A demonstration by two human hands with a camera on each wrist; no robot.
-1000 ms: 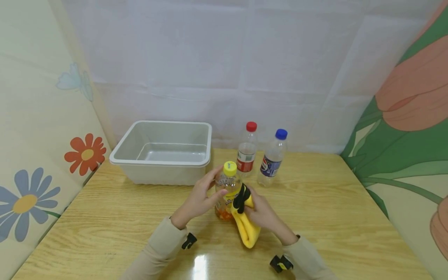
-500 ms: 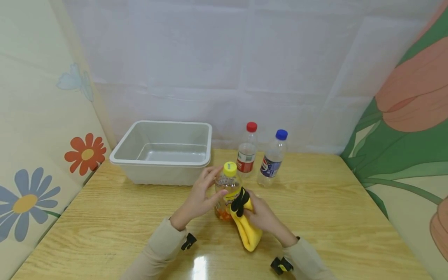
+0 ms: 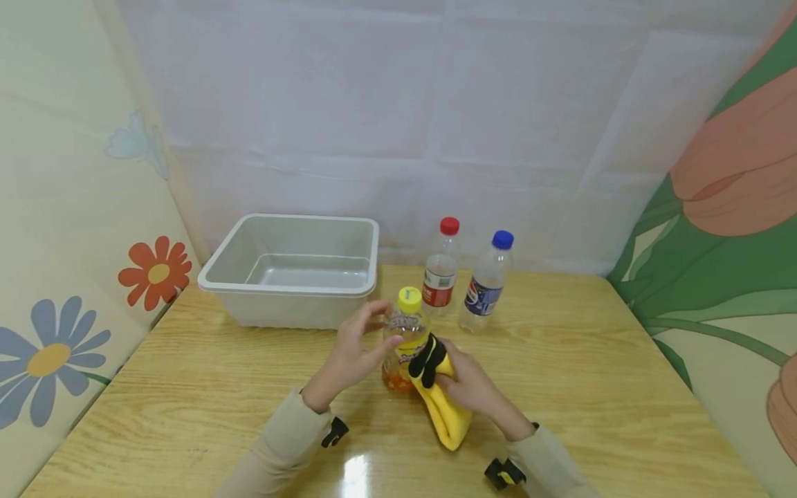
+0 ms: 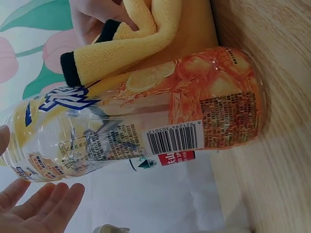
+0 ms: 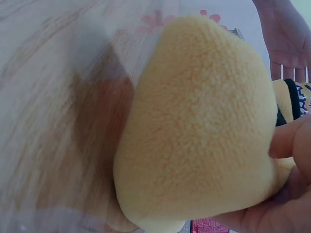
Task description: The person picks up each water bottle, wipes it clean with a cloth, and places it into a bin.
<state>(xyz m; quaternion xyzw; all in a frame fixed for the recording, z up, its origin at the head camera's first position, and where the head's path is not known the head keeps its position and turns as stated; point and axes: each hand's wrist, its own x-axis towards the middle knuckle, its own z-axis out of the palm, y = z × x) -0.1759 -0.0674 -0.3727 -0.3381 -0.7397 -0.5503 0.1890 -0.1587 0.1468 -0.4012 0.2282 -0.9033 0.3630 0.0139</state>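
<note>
A clear bottle (image 3: 406, 339) with a yellow cap and an orange fruit label (image 4: 146, 121) stands upright on the wooden table (image 3: 591, 387). My left hand (image 3: 355, 346) is at its left side. The fingers (image 4: 39, 208) are straight and a little apart from the bottle near its neck. My right hand (image 3: 476, 387) grips a folded yellow cloth (image 3: 443, 411) with a black edge. The cloth (image 4: 131, 39) lies against the bottle's right side. It fills the right wrist view (image 5: 194, 121), with my right thumb (image 5: 289, 138) on it.
A grey plastic tub (image 3: 286, 287) stands behind and left of the bottle. A red-capped bottle (image 3: 439, 273) and a blue-capped bottle (image 3: 484, 283) stand upright at the back, close to the white sheet. Flower-printed panels close both sides.
My left fingers have lifted slightly off the bottle's neck. My right hand with the cloth has slid a little down and right against the bottle. The bottle stays in place.
</note>
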